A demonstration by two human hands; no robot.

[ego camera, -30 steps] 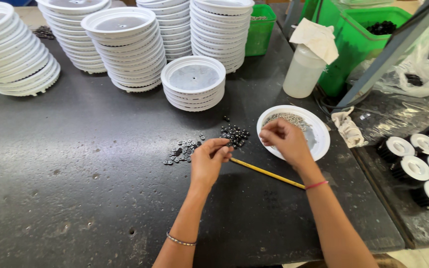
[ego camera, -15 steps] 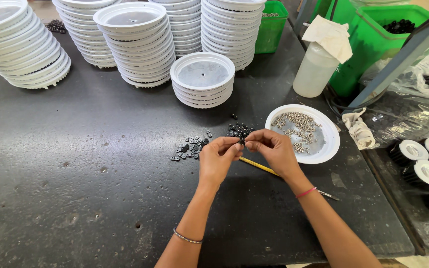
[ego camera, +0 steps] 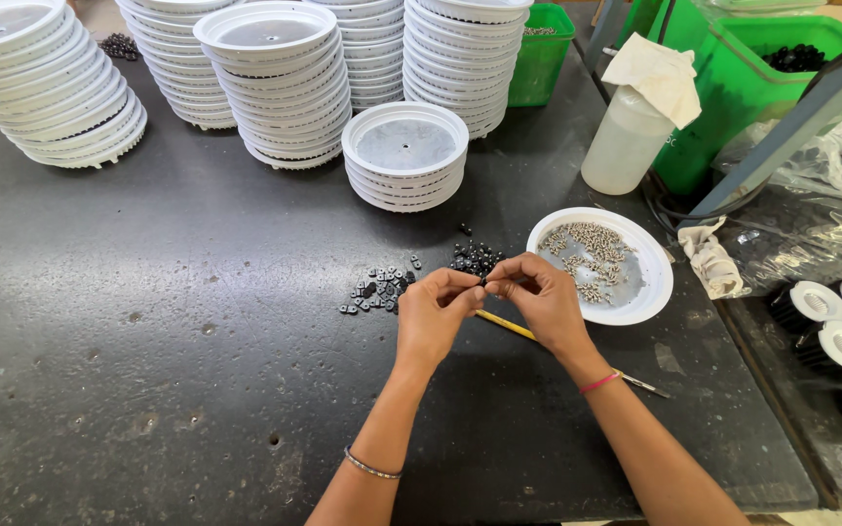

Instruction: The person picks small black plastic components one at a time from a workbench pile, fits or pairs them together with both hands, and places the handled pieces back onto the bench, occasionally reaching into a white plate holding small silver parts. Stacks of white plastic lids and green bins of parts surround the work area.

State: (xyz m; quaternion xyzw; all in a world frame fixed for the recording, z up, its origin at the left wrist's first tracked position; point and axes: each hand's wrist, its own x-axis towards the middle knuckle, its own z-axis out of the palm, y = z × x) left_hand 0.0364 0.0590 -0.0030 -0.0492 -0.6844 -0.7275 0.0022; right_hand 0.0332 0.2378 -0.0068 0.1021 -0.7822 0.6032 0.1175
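a tiny part, too small to identify, is pinched between the fingertips of the left hand (ego camera: 433, 314) and right hand (ego camera: 541, 300), brought together above the dark table (ego camera: 148, 390), with black bits (ego camera: 379, 289) and the dish (ego camera: 647, 298) of metal pieces kept within easy reach.

Stacks of lids (ego camera: 275, 78) stood along the far edge of the table (ego camera: 148, 341). A short stack (ego camera: 405, 156) sat before them, mid-table. Nearer lay two heaps of small parts (ego camera: 382, 287), with a dish of small pieces (ego camera: 601, 265) to their right. A bottle (ego camera: 626, 146) and bins (ego camera: 733, 78) stood toward the far right corner.
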